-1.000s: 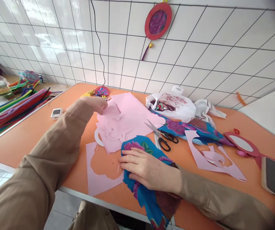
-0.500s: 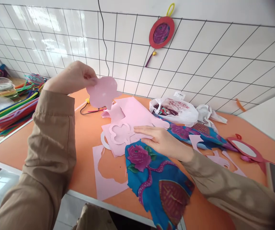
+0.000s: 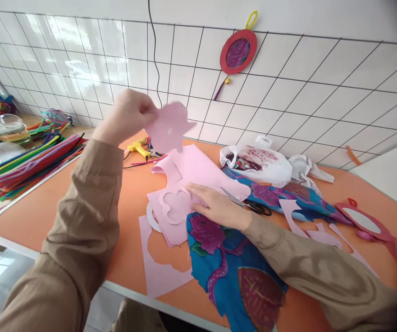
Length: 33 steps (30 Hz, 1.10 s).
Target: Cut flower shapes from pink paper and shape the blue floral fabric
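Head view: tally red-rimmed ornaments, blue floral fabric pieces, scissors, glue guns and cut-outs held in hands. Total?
red-rimmed ornaments: 2
blue floral fabric pieces: 2
scissors: 1
yellow glue gun: 1
pink paper cut-out in left hand: 1
Total: 7

The pink cutout [image 3: 169,127] pinched in the left hand [image 3: 129,113] looks like thin matt paper, as do the pink sheets [image 3: 201,168] on the smooth, matt orange tabletop [image 3: 46,203]; the blue flowered cloth [image 3: 233,272] is soft fabric with a faint sheen (its cut edge looks ragged). The wall tiles [image 3: 91,60] are glossy white; the bag [image 3: 257,161] is thin crinkled plastic; the scissors [image 3: 250,205] show bright metal blades and black plastic handles; the pipe cleaners [image 3: 28,159] look fuzzy.
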### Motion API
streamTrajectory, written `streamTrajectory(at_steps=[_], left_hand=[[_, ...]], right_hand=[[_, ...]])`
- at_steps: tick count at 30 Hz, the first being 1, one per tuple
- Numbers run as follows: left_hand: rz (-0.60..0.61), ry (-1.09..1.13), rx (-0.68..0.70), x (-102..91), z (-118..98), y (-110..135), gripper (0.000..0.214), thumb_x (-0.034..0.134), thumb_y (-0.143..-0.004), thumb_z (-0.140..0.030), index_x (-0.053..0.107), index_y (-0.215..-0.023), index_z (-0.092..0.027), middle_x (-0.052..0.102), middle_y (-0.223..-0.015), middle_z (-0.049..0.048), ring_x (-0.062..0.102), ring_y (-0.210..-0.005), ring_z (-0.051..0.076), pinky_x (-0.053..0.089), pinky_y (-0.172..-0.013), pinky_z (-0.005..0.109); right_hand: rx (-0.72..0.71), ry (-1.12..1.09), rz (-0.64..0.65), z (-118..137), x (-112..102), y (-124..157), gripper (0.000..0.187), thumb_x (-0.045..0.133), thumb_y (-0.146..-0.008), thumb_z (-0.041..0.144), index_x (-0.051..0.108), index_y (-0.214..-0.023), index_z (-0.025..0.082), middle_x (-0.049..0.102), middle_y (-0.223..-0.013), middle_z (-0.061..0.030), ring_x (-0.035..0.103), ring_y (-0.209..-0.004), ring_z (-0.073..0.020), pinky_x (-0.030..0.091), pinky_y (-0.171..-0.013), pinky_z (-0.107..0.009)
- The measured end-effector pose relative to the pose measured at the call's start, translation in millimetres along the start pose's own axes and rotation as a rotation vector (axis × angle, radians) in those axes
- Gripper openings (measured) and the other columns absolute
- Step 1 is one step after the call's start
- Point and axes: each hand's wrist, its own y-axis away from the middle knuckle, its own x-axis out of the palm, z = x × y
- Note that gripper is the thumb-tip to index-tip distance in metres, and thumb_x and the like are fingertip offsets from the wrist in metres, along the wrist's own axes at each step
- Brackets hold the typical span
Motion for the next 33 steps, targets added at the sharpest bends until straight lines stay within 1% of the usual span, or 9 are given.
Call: streamTrajectory(at_steps=[3, 5, 7, 12, 16, 21, 26, 30, 33], left_hand=[[0.315, -0.068, 0.104, 34.2, -3, 0, 0.010, 0.060, -0.070, -0.015, 0.065, -0.062, -0.017, 0.059, -0.062, 0.0012, 0.056, -0.066, 0.016, 0.044, -0.062, 0.031], [0.566, -0.053, 0.152, 54.5, -3, 1, 0.009, 0.059, -0.071, -0.015, 0.068, -0.067, -0.016, 0.064, -0.069, 0.0006, 0.058, -0.069, 0.014, 0.044, -0.063, 0.027], [0.663, -0.070, 0.175, 69.4, -2, 2, 0.011, 0.059, -0.074, -0.016, 0.068, -0.067, -0.016, 0.063, -0.068, -0.0001, 0.058, -0.068, 0.013, 0.043, -0.062, 0.026], [0.706, 0.062, 0.103, 88.7, 10, 0, 0.011, 0.064, -0.077, -0.020, 0.066, -0.067, -0.015, 0.061, -0.065, 0.0003, 0.057, -0.064, 0.012, 0.044, -0.060, 0.025], [0.674, 0.275, -0.078, 100.0, 20, -2, 0.019, 0.067, -0.083, -0.028, 0.064, -0.069, -0.014, 0.063, -0.068, 0.0033, 0.062, -0.065, 0.013, 0.052, -0.065, 0.028], [0.831, 0.436, -0.152, 113.6, 22, 5, 0.029, 0.078, -0.076, -0.033, 0.060, -0.064, -0.014, 0.060, -0.066, 0.0015, 0.061, -0.066, 0.013, 0.053, -0.065, 0.027], [0.715, 0.446, -0.180, 121.1, 16, 8, 0.020, 0.075, -0.078, -0.021, 0.063, -0.064, -0.013, 0.058, -0.063, -0.0001, 0.057, -0.062, 0.009, 0.050, -0.061, 0.024], [0.670, 0.491, -0.183, 120.7, 16, 7, 0.021, 0.077, -0.077, -0.021, 0.064, -0.063, -0.012, 0.059, -0.062, 0.0004, 0.056, -0.060, 0.009, 0.048, -0.057, 0.022], [0.630, 0.569, -0.166, 119.7, 19, 6, 0.022, 0.082, -0.072, -0.024, 0.066, -0.067, -0.012, 0.061, -0.065, 0.0012, 0.059, -0.062, 0.010, 0.051, -0.059, 0.024]], right_hand=[[0.138, -0.507, -0.250, 1, 0, -3, 0.056, 0.066, -0.085, 0.047, 0.059, -0.135, 0.021, 0.059, -0.144, -0.0163, 0.064, -0.123, -0.0305, 0.051, -0.105, -0.052], [0.214, -0.846, -0.339, 1, -1, -6, 0.055, 0.073, -0.078, 0.053, 0.064, -0.123, 0.022, 0.068, -0.129, -0.0129, 0.070, -0.104, -0.0256, 0.058, -0.089, -0.044], [0.240, -1.032, -0.395, 3, -2, -7, 0.050, 0.079, -0.071, 0.052, 0.068, -0.109, 0.022, 0.073, -0.111, -0.0081, 0.070, -0.092, -0.0210, 0.059, -0.078, -0.035], [0.353, -0.996, -0.589, 1, -7, -7, 0.032, 0.087, -0.052, 0.037, 0.068, -0.069, 0.016, 0.065, -0.066, -0.0007, 0.058, -0.062, -0.0130, 0.048, -0.054, -0.025], [0.407, -1.011, -0.695, -7, -8, -8, 0.028, 0.081, -0.055, 0.036, 0.071, -0.072, 0.016, 0.064, -0.067, 0.0001, 0.054, -0.060, -0.0113, 0.044, -0.049, -0.024], [0.442, -1.030, -0.781, -12, -11, -9, 0.028, 0.081, -0.053, 0.035, 0.069, -0.071, 0.017, 0.065, -0.072, -0.0002, 0.054, -0.062, -0.0105, 0.041, -0.048, -0.022], [0.402, -1.067, -0.761, -11, -26, -7, 0.033, 0.085, -0.050, 0.038, 0.069, -0.071, 0.018, 0.066, -0.071, 0.0001, 0.057, -0.064, -0.0131, 0.045, -0.054, -0.026], [0.327, -1.028, -0.765, -12, -35, -6, 0.033, 0.089, -0.046, 0.035, 0.063, -0.058, 0.018, 0.054, -0.054, 0.0047, 0.045, -0.053, -0.0087, 0.038, -0.052, -0.025], [0.288, -0.984, -0.801, -11, -38, -6, 0.033, 0.089, -0.049, 0.036, 0.063, -0.058, 0.018, 0.050, -0.053, 0.0060, 0.041, -0.052, -0.0078, 0.036, -0.052, -0.025]])
